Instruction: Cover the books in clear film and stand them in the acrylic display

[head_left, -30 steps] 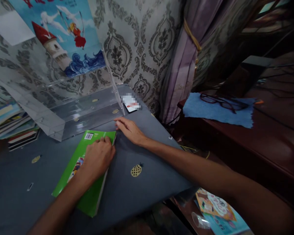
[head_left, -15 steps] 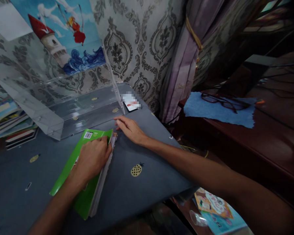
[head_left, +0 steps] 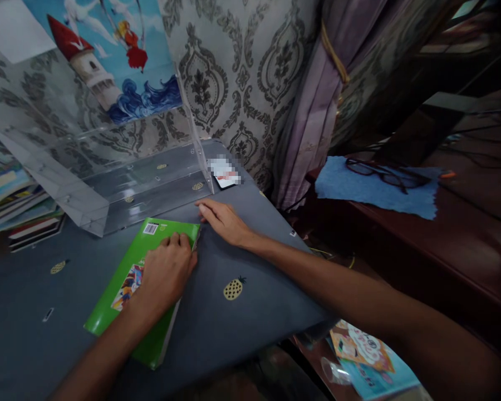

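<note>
A thick green book (head_left: 167, 334) lies at a slant on the grey tablecloth, its back cover with a barcode and a colourful picture facing up. Across that cover rests my left hand (head_left: 169, 267), its bent fingers closed at the right edge of the book; part of the picture is hidden beneath it. My right hand (head_left: 223, 221) lies on the cloth just beyond the book's top right corner, holding nothing, fingers stretched towards the front of a clear acrylic rack (head_left: 150, 214). Its fingers lie close together with the thumb over them.
Stacked books (head_left: 23, 203) stand left of the rack. A phone-like flat object (head_left: 225, 174), partly blurred, lies at the rack's right end. Glasses (head_left: 386, 172) rest on a blue cloth (head_left: 338, 186) on a dark red surface. Below the table are booklets (head_left: 371, 362) and a clear cup (head_left: 336, 370).
The book has tilted so that its cover faces up more and its page edge shows less. My left hand has shifted slightly right with it. My right hand has barely moved.
</note>
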Demonstrator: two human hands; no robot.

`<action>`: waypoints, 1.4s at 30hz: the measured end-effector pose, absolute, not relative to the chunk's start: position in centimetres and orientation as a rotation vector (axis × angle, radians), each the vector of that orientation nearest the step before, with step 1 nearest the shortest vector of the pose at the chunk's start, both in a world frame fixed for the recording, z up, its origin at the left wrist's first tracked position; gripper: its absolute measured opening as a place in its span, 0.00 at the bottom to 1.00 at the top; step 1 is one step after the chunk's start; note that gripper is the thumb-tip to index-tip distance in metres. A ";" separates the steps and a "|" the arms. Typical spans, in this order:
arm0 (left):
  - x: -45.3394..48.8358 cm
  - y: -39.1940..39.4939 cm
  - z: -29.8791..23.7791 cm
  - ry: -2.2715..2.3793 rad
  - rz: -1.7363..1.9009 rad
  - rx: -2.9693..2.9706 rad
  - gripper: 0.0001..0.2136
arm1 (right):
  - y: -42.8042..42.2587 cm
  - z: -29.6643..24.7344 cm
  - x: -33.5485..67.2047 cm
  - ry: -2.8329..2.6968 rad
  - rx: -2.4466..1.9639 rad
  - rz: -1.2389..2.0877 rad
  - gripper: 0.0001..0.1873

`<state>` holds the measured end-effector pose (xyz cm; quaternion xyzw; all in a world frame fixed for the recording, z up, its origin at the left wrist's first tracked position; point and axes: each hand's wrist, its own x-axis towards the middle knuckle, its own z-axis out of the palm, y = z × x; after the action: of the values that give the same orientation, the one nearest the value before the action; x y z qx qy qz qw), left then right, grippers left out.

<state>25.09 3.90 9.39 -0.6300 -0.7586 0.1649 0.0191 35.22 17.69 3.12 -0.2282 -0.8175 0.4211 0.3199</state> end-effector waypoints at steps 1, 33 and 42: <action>25.1 3.8 9.5 -2.356 0.525 -1.965 0.13 | 17.6 3.2 35.2 -2.172 -0.605 1.101 0.17; 22.3 0.8 11.5 -2.524 0.485 -1.982 0.17 | 16.5 3.5 35.3 -2.211 -0.314 1.291 0.17; 22.0 0.9 11.5 -2.542 0.477 -2.009 0.17 | 16.5 2.4 34.7 -2.101 -0.272 1.609 0.20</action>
<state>22.01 0.88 11.53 -0.6121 -0.7744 0.1454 -0.0669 34.66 16.50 2.40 -0.0994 -0.7670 0.5875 0.2381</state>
